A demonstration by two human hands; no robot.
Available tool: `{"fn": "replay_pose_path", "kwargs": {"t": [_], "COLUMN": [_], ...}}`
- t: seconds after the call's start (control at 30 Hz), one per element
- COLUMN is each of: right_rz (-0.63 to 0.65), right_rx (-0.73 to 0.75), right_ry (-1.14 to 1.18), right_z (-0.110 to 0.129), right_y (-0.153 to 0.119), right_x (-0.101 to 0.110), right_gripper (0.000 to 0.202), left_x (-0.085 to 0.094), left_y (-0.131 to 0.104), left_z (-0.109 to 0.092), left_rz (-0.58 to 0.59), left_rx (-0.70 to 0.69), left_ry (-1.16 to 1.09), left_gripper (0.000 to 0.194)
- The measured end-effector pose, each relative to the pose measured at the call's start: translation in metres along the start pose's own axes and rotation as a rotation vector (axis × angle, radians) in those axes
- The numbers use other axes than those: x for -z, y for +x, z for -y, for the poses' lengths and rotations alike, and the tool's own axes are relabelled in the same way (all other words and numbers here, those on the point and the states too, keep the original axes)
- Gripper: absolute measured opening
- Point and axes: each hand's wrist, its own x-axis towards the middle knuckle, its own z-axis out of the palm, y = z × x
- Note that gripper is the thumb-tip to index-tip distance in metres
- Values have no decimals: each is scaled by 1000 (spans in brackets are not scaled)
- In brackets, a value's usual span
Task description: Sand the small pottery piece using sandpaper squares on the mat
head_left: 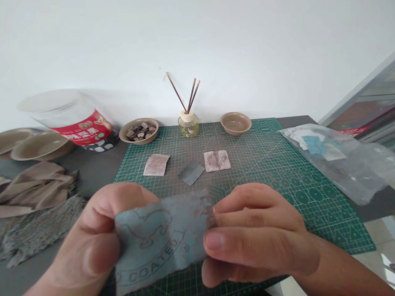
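Close to the camera, a light-blue piece of sandpaper (162, 242) shows its printed backing, with the word "COATED" readable. My left hand (98, 234) is closed on its left edge, thumb in front. At the right edge, my right hand (259, 234) has its fingers closed against the paper. A small dark brown patch shows by the right fingertips; I cannot tell whether it is a separate piece. Beyond the hands, a dark grey sandpaper piece (191, 172) lies on the green cutting mat (262, 164), between two brown-stained whitish squares, a left one (156, 165) and a right one (217, 160).
A bowl of small brown blocks (142, 133), a reed diffuser (188, 124) and a second bowl (236, 123) stand along the wall. Left are a red-labelled jar (83, 127), more bowls (43, 148) and cloths (40, 189). A clear plastic bag (348, 172) lies right.
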Motion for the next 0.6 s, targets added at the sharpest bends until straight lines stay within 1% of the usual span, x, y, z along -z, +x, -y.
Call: {"fn": "replay_pose_path", "kwargs": {"t": [0.07, 0.13, 0.23, 0.3, 0.33, 0.37, 0.4, 0.43, 0.5, 0.53, 0.6], "right_rz": [-21, -35, -24, -29, -42, -66, -103, -125, -238, -306, -437], "right_rx": [27, 44, 37, -17, -67, -140, -229, -342, -559, -631, -699], "right_ry": [-9, -13, 22, 48, 40, 13, -30, -80, -172, -187, -203], "right_z": [-1, -2, -1, -1, -3, -7, -12, -21, -46, -61, -93], "right_y": [-1, -2, -3, -4, -4, -5, -7, -8, -11, -13, -16], "right_x": [-1, -3, -5, -6, -6, -5, -3, 0, 13, 21, 43], "right_gripper": [11, 14, 13, 10, 13, 18, 22, 25, 21, 17, 12], "left_x": [-3, -2, 1, 4, 6, 9, 14, 20, 36, 46, 67], "left_y": [3, 3, 4, 10, 15, 22, 29, 37, 51, 56, 63], "left_z": [-1, 1, 2, 3, 4, 5, 6, 7, 7, 8, 9], "left_rz": [29, 28, 43, 95, 99, 18, -87, -239, -499, -566, -628], "left_rx": [-4, 18, 31, -15, -50, -87, -136, -172, -170, -143, -38], "left_ry": [-168, -249, -253, -203, -161, -98, -16, 49, 166, 251, 507], "left_gripper": [18, 18, 22, 24, 25, 22, 19, 15, 15, 16, 16]}}
